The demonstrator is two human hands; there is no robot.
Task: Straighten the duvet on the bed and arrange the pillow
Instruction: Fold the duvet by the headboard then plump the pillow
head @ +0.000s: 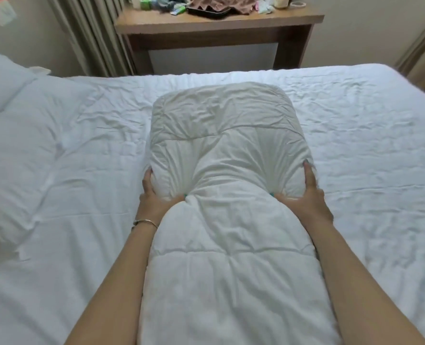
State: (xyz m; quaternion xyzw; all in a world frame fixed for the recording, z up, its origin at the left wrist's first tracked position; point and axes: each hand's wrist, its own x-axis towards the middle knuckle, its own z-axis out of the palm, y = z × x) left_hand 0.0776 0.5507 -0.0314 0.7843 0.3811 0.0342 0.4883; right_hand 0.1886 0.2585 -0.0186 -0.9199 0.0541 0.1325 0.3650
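Left hand point(154, 195) and right hand point(306, 195) each clench a side of the folded duvet point(229, 220), held over the wrinkled white bed point(355, 145). Pillow point(5, 78) at far left. Beyond: wooden table point(219, 23) with clutter, seemingly clothing; curtain point(92, 33).

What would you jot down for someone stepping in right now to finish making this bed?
Left hand: gripping the left side of the folded white duvet, thumb pressed into its top.
Right hand: gripping the right side the same way.
The duvet is a long bundle, held over the middle of the bed.
A pillow lies at the far left edge.
Done: nothing visibly finished; the bed sheet is wrinkled.
Left: unfold and spread the duvet flat, smooth it, then arrange the pillow.
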